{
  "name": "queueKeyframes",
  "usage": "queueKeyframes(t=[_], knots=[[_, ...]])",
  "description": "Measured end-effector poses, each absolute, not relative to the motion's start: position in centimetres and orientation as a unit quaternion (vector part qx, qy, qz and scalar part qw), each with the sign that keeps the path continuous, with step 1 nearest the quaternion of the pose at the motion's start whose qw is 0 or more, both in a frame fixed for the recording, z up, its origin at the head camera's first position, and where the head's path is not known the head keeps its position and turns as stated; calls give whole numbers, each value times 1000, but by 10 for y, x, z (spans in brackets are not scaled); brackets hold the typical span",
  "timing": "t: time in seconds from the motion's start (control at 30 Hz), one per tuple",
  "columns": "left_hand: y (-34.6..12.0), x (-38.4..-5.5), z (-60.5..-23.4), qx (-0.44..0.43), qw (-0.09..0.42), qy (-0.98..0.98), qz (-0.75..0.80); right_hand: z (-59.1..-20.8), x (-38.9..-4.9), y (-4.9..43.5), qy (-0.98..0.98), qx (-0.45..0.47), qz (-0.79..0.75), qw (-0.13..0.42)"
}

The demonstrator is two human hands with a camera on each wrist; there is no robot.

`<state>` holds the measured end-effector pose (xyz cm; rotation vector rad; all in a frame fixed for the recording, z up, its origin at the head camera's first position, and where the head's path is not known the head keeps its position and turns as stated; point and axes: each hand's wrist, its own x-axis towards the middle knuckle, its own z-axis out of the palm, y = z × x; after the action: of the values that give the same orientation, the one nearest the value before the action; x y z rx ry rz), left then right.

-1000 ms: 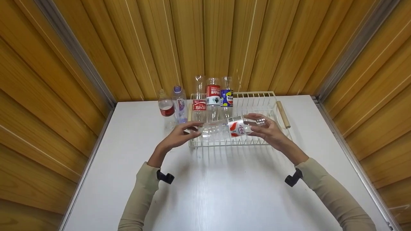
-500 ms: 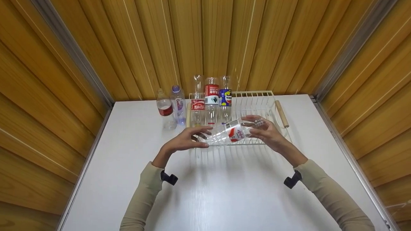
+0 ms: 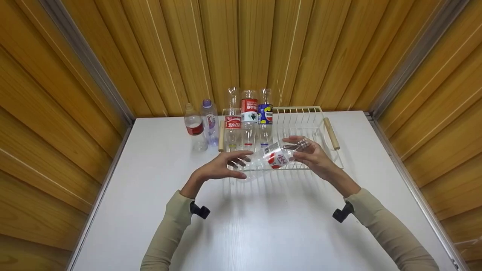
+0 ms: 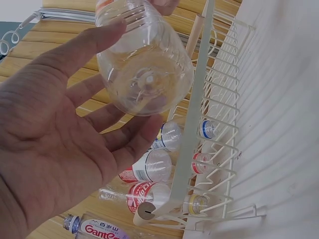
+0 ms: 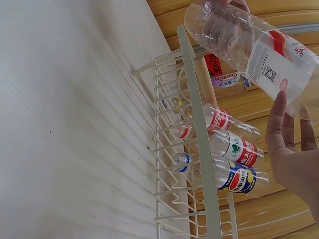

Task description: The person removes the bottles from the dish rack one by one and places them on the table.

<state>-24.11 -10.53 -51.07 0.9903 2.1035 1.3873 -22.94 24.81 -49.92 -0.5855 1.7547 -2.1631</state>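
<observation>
A clear plastic bottle (image 3: 276,156) with a white and red label is held aslant above the front of the wire rack, its base lower left and its neck upper right. My right hand (image 3: 316,158) grips it near the shoulder and neck. Around the base curves my left hand (image 3: 216,165), thumb on one side and fingers on the other, a loose hold. In the left wrist view the bottle's round base (image 4: 147,82) faces the camera, beside the left thumb. In the right wrist view the right fingertips lie at the label (image 5: 279,67).
The cream wire rack (image 3: 297,109) has wooden handles. Inside it, neck-down, stand a red-label bottle (image 3: 232,122), a red-and-white-label bottle (image 3: 249,111) and a blue-and-yellow-label bottle (image 3: 265,114). Left of the rack, a dark-red-label bottle (image 3: 195,130) and a purple-tinted bottle (image 3: 211,122) stand upright on the white table (image 3: 260,229).
The held bottle has tilted, its base coming down toward the front edge of the rack. My left hand has moved slightly right and nearer with it; the right hand has barely moved.
</observation>
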Motion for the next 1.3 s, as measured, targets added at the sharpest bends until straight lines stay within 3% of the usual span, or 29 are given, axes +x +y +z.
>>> queueKeyframes(t=[0.6, 1.3], knots=[[-113, -237, -513, 336, 195, 759, 522, -505, -238, 268, 605, -246, -745, 138], [-178, -229, -543, 204, 142, 743, 621, -498, -264, 372, 758, -176, -622, 83]])
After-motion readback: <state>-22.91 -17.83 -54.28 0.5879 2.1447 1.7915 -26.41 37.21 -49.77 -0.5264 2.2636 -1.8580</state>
